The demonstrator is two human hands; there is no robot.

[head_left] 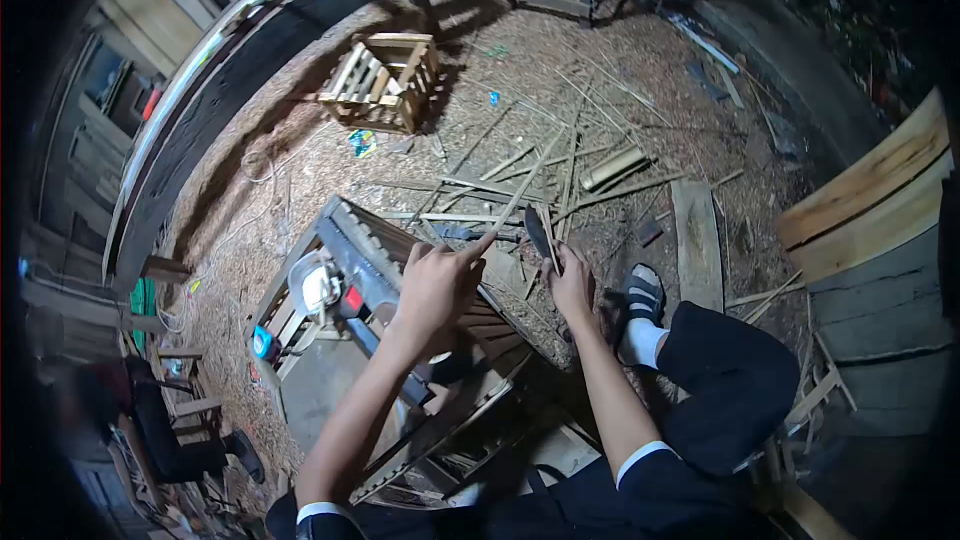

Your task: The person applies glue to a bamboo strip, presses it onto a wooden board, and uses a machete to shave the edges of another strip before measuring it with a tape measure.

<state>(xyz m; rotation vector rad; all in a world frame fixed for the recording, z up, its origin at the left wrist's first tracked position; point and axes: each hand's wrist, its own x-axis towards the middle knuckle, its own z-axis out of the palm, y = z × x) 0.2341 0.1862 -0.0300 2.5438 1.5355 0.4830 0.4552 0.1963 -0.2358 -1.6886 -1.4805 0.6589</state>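
My left hand (440, 288) is closed around a thin bamboo strip (522, 197), which slants up and away to the right over the littered floor. My right hand (571, 286) grips a knife (538, 233) with a broad dark blade, its tip pointing away from me. A pale sliver shows along the blade's right side. Beneath my left forearm stands a slatted wooden crate-like stand (345, 368), bearing a white plastic bag (320, 287), a small red item (353, 300) and a blue-capped container (264, 342).
Beyond, a slatted wooden crate (385, 83) sits on shavings. Loose strips and a bamboo section (614, 169) litter the ground. A plank (697, 245) lies near my sandalled foot (643, 302). Boards (868, 200) lean at right. Another person (170, 420) sits at lower left.
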